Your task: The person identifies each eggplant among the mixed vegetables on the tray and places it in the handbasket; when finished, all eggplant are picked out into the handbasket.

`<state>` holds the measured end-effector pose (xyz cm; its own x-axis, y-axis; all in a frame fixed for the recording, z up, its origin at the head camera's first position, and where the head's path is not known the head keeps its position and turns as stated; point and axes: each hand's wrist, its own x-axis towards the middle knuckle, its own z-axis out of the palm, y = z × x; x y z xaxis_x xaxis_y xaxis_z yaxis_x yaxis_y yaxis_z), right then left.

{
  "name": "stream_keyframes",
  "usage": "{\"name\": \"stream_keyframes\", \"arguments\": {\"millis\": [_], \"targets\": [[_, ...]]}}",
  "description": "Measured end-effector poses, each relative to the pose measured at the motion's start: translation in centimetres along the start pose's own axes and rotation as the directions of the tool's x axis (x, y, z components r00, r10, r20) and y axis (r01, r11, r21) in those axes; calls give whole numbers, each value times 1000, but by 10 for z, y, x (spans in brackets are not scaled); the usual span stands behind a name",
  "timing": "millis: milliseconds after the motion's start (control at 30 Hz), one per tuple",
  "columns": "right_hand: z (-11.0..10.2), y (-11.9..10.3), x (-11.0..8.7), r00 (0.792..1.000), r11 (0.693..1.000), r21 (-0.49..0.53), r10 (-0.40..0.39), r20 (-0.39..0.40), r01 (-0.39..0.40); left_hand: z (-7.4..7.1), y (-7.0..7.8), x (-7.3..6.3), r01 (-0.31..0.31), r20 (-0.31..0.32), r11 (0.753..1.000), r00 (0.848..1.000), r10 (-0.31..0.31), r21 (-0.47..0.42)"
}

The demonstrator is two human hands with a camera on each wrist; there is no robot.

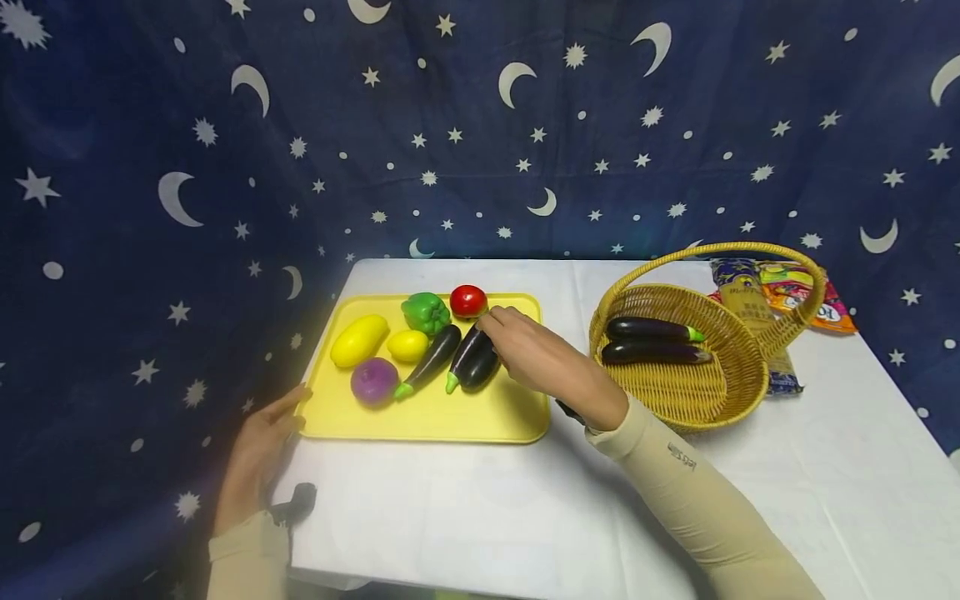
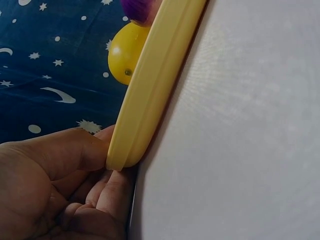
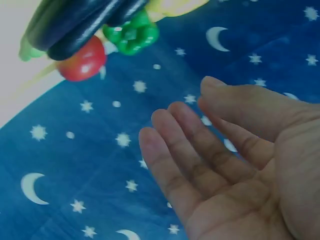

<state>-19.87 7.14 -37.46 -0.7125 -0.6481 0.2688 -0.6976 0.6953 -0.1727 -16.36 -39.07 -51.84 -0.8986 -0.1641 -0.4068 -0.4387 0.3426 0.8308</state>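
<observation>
My left hand (image 1: 262,450) holds the left edge of a yellow tray (image 1: 480,421); in the left wrist view its thumb and fingers are at the tray's corner. My right hand (image 1: 528,350) is over the tray's right part, at the far end of two dark eggplants (image 1: 478,367). In the right wrist view the fingers (image 3: 175,165) are loosely bent with nothing between them, apart from the eggplants. Left of these lies a slender eggplant (image 1: 435,360). A tomato (image 1: 468,302), green bell pepper (image 1: 426,313), lemon (image 1: 408,346), yellow mango-like fruit (image 1: 360,340) and purple onion (image 1: 374,381) share the tray.
Right of the tray stands a wicker basket (image 1: 738,400) with a tall handle, two eggplants (image 1: 652,342) lying inside. Behind it are snack packages (image 1: 806,296). A white cloth covers the table (image 1: 450,517); a blue star-and-moon curtain (image 1: 480,125) hangs behind.
</observation>
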Motion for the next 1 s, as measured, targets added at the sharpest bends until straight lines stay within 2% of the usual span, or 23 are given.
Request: {"name": "stream_keyframes", "arguments": {"millis": [167,267,467,767,1000], "targets": [[14,10,17,996,997,-57,56,76,-51,1,0,-2,5,1,1000,1000,-5,-21],[25,18,23,989,995,-53,91,116,-86,-1,0,-1,10,-4,1000,1000,-10,-23],[44,38,29,969,987,-42,162,189,-156,-3,3,0,-1,4,999,1000,0,34],[58,54,31,950,986,-59,164,266,-153,-5,6,1,21,32,1000,999,-20,-15],[61,58,33,932,987,-72,160,324,-144,-3,3,3,1,28,1000,1000,-1,-25]]}}
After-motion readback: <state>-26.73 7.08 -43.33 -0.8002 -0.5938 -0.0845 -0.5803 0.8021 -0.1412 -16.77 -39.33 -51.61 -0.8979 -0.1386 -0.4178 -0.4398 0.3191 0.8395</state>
